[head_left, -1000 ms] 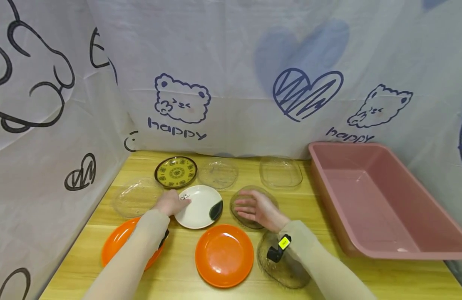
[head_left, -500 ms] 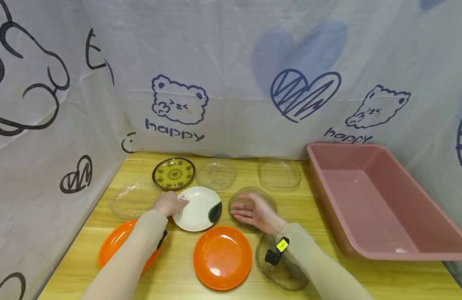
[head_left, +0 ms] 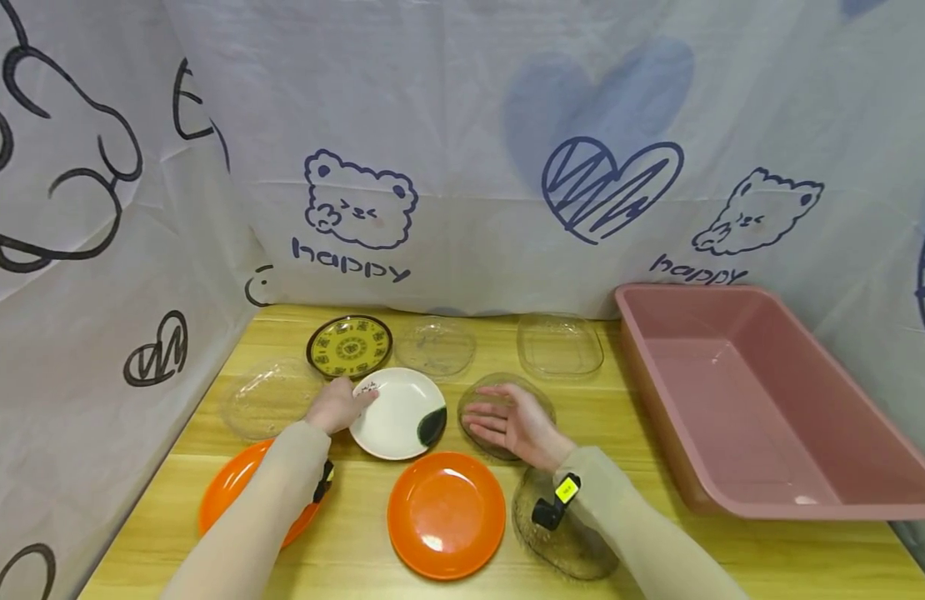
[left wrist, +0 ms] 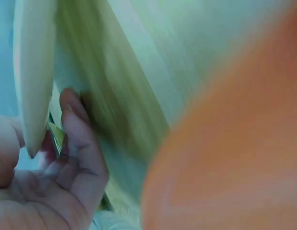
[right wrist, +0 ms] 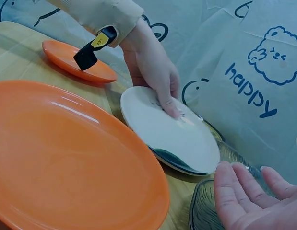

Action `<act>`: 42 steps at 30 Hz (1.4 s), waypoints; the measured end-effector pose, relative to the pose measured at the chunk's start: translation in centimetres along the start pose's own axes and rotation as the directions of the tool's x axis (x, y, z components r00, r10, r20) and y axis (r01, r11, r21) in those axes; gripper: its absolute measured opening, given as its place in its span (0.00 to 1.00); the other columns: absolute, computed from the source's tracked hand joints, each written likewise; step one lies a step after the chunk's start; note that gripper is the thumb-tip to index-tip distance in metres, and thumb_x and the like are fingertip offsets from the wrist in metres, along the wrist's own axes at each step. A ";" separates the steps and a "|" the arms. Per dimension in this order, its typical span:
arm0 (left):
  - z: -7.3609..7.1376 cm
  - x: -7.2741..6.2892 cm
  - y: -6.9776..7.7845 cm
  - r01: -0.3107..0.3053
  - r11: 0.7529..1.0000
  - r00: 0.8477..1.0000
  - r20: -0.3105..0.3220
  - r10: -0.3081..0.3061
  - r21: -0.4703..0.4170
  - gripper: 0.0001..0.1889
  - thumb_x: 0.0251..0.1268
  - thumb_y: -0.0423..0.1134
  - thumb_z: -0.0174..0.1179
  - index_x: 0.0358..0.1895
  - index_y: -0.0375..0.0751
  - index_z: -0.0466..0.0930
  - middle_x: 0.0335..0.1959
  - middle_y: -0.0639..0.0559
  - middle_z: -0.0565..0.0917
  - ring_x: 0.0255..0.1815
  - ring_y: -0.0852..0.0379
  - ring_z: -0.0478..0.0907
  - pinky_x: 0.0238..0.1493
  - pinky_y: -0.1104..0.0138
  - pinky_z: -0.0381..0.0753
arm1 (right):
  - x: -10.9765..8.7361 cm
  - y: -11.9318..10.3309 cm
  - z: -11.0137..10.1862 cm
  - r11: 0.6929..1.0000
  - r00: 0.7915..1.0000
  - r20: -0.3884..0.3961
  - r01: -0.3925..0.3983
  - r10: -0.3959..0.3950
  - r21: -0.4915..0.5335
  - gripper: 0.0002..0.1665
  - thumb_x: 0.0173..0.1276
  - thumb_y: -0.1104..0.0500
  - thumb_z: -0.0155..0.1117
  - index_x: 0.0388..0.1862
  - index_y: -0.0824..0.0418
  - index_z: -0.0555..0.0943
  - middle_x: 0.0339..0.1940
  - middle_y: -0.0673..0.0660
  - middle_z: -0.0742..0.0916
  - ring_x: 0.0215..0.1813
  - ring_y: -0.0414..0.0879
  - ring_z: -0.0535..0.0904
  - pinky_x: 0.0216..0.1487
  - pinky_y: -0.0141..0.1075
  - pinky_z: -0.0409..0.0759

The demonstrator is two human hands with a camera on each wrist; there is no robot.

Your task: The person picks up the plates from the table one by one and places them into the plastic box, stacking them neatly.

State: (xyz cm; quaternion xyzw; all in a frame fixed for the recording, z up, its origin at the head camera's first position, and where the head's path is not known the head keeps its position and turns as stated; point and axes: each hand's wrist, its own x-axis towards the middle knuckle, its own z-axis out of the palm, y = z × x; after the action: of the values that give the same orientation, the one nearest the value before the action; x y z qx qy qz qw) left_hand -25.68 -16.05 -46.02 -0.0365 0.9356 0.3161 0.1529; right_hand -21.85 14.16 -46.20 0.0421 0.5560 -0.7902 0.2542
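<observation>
My left hand [head_left: 337, 406] grips the left rim of a white plate [head_left: 398, 421] that carries a dark green leaf-like patch. Its thumb lies on top of the rim, and in the left wrist view fingers [left wrist: 83, 143] curl below it. Seen from the right wrist, the white plate [right wrist: 167, 129] tilts, with its held side raised. My right hand [head_left: 518, 425] hovers palm inward, fingers extended and holding nothing, over a smoky glass plate [head_left: 488, 451]. Between the forearms lies an orange plate [head_left: 447, 517]; another orange plate [head_left: 226, 492] is partly hidden under the left sleeve.
A pink basin [head_left: 657, 400] stands at the right. Along the back are a brown-rimmed patterned plate [head_left: 350, 347] and clear dishes [head_left: 436, 346]. Another clear dish [head_left: 263, 400] lies at left. A second smoky glass plate [head_left: 560, 542] sits partly under the right forearm.
The white plate has shifted slightly up and to the right in the head view with the left hand gripping it. The right hand has stayed nearly still.
</observation>
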 end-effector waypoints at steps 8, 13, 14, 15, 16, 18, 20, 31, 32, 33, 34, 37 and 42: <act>0.5 0.1 0.6 -0.038 0.981 0.999 -0.034 0.032 -0.189 0.20 0.80 0.48 0.49 0.49 0.29 0.70 0.37 0.39 0.78 0.29 0.56 0.78 0.24 0.70 0.80 | -0.1 0.4 -0.4 1.000 0.999 -0.043 0.000 -0.001 -0.011 0.33 0.81 0.50 0.38 0.76 0.69 0.59 0.69 0.73 0.75 0.55 0.49 0.84 0.67 0.42 0.81; 0.7 0.0 1.4 -0.075 0.973 0.996 -0.066 0.062 -0.216 0.22 0.81 0.46 0.47 0.53 0.25 0.75 0.34 0.39 0.81 0.25 0.58 0.80 0.24 0.69 0.83 | -0.3 0.5 -0.8 0.999 0.998 -0.057 0.008 -0.010 -0.031 0.34 0.80 0.49 0.40 0.75 0.69 0.60 0.71 0.74 0.73 0.56 0.49 0.84 0.68 0.42 0.81; 0.8 0.1 1.5 -0.077 0.974 0.995 -0.071 0.063 -0.215 0.23 0.81 0.46 0.46 0.54 0.25 0.76 0.33 0.40 0.82 0.24 0.59 0.80 0.24 0.69 0.83 | -0.3 0.5 -0.9 0.999 0.998 -0.058 0.012 -0.014 -0.035 0.34 0.80 0.49 0.40 0.75 0.69 0.61 0.71 0.74 0.73 0.56 0.49 0.84 0.68 0.43 0.81; 0.8 0.1 1.6 -0.077 0.974 0.995 -0.076 0.062 -0.214 0.24 0.81 0.46 0.46 0.56 0.25 0.77 0.32 0.40 0.82 0.23 0.59 0.80 0.23 0.69 0.83 | -0.3 0.5 -1.0 0.999 0.998 -0.059 0.015 -0.017 -0.037 0.34 0.80 0.49 0.41 0.75 0.70 0.61 0.71 0.74 0.73 0.56 0.50 0.84 0.68 0.43 0.81; 0.9 0.2 1.6 -0.077 0.974 0.995 -0.080 0.061 -0.214 0.25 0.82 0.47 0.45 0.57 0.25 0.77 0.31 0.40 0.83 0.23 0.59 0.80 0.23 0.69 0.83 | -0.4 0.5 -1.0 0.999 0.998 -0.060 0.020 -0.023 -0.039 0.34 0.80 0.49 0.41 0.75 0.70 0.61 0.71 0.75 0.73 0.56 0.50 0.84 0.69 0.44 0.80; 0.9 0.3 1.8 -0.074 0.973 0.994 -0.092 0.054 -0.220 0.25 0.82 0.48 0.44 0.58 0.26 0.78 0.31 0.41 0.83 0.23 0.59 0.80 0.24 0.70 0.82 | -0.4 0.4 -1.2 0.999 0.998 -0.063 0.027 -0.030 -0.046 0.33 0.80 0.50 0.40 0.75 0.70 0.61 0.71 0.75 0.73 0.56 0.50 0.83 0.69 0.45 0.80; 0.9 0.2 1.9 -0.073 0.971 0.994 -0.100 0.051 -0.229 0.26 0.82 0.48 0.43 0.57 0.26 0.78 0.31 0.41 0.84 0.24 0.59 0.81 0.24 0.69 0.82 | -0.5 0.4 -1.3 0.998 0.997 -0.070 0.033 -0.036 -0.051 0.33 0.80 0.50 0.40 0.74 0.71 0.61 0.71 0.76 0.72 0.56 0.50 0.83 0.70 0.46 0.79; 0.8 -0.2 2.8 -0.117 0.946 0.988 -0.135 0.079 -0.302 0.23 0.82 0.44 0.42 0.51 0.24 0.79 0.28 0.42 0.83 0.22 0.59 0.80 0.25 0.68 0.83 | -0.7 0.3 -2.1 0.997 0.991 -0.128 0.038 -0.046 -0.069 0.33 0.79 0.51 0.41 0.76 0.69 0.61 0.71 0.76 0.73 0.64 0.58 0.80 0.71 0.47 0.78; 0.9 -0.1 2.9 -0.121 0.941 0.988 -0.128 0.084 -0.315 0.24 0.82 0.44 0.41 0.51 0.24 0.78 0.29 0.41 0.83 0.23 0.60 0.80 0.25 0.69 0.83 | -0.7 0.3 -2.2 0.997 0.990 -0.131 0.040 -0.049 -0.073 0.33 0.79 0.51 0.41 0.75 0.69 0.61 0.71 0.76 0.73 0.65 0.59 0.80 0.71 0.47 0.78; 0.9 -0.1 3.1 -0.123 0.935 0.988 -0.126 0.086 -0.331 0.24 0.82 0.44 0.41 0.52 0.24 0.78 0.29 0.41 0.83 0.23 0.60 0.80 0.25 0.69 0.83 | -0.7 0.3 -2.3 0.996 0.990 -0.133 0.042 -0.052 -0.077 0.33 0.79 0.51 0.41 0.75 0.68 0.62 0.71 0.76 0.73 0.65 0.59 0.80 0.71 0.47 0.78; 1.0 0.0 3.3 -0.126 0.929 0.988 -0.125 0.088 -0.348 0.24 0.82 0.43 0.41 0.52 0.23 0.78 0.29 0.42 0.83 0.22 0.61 0.80 0.25 0.70 0.82 | -0.8 0.2 -2.4 0.996 0.990 -0.135 0.041 -0.052 -0.081 0.32 0.79 0.51 0.41 0.75 0.68 0.62 0.71 0.76 0.73 0.65 0.59 0.80 0.71 0.47 0.78; 1.3 -0.1 4.0 -0.127 0.902 0.990 -0.108 0.090 -0.413 0.24 0.82 0.42 0.40 0.55 0.21 0.76 0.29 0.42 0.82 0.22 0.61 0.80 0.25 0.70 0.83 | -1.0 0.1 -2.7 0.994 0.990 -0.126 0.047 -0.059 -0.095 0.33 0.79 0.52 0.41 0.76 0.68 0.61 0.72 0.76 0.72 0.65 0.58 0.79 0.71 0.46 0.79; 1.8 -0.2 5.5 -0.123 0.866 0.992 -0.082 0.095 -0.484 0.24 0.83 0.42 0.40 0.58 0.21 0.74 0.30 0.42 0.83 0.23 0.61 0.81 0.27 0.71 0.84 | -1.3 -0.5 -2.9 0.995 0.990 -0.126 0.056 -0.066 -0.083 0.33 0.80 0.53 0.38 0.76 0.70 0.60 0.73 0.77 0.71 0.64 0.55 0.80 0.68 0.41 0.81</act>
State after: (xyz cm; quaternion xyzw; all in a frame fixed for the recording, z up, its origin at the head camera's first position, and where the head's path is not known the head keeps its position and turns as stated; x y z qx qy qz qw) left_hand -25.96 -10.62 -44.12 -0.0299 0.8299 0.5490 0.0948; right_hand -21.60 17.37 -46.48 0.0658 0.6031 -0.7707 0.1950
